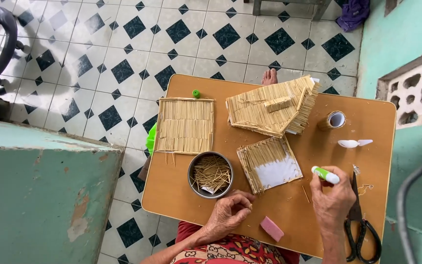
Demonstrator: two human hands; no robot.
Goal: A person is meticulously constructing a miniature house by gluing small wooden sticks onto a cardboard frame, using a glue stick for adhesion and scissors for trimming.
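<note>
Right hand: the right hand (332, 199) is closed around a white tube with a green band, a glue pen (325, 175) by the look of it, its tip aimed at the square panel (269, 164).
Left hand: the left hand (230, 211) rests on the table (172, 190) just below the round tin (210, 174), fingers curled in; whether they pinch a stick I cannot tell.
Panel: it lies just right of the tin, partly clad in thin sticks, the white card bare at its lower right.
Handling, panel: light and flimsy, I'd judge; the stuck-on sticks look easy to knock loose, so the bare card edge is the safest place to hold it.
Handling, sticks: the loose sticks (212, 172) in the tin look feather-light, stiff but easy to snap; best pinched one at a time near the middle.
Above the tin: a finished stick mat (185, 125) lies flat, with a small green cap (196, 93) at its top edge.
Up and right of the tin: a stick-covered roof piece (272, 106), folded and stacked.
Far right of the tin: a tape roll (332, 120), a white plastic piece (353, 143), and black scissors (361, 225) right beside the right hand.
In the way: a pink block (272, 228) lies between the hands, below and right of the tin; the scissors crowd the right wrist.
</note>
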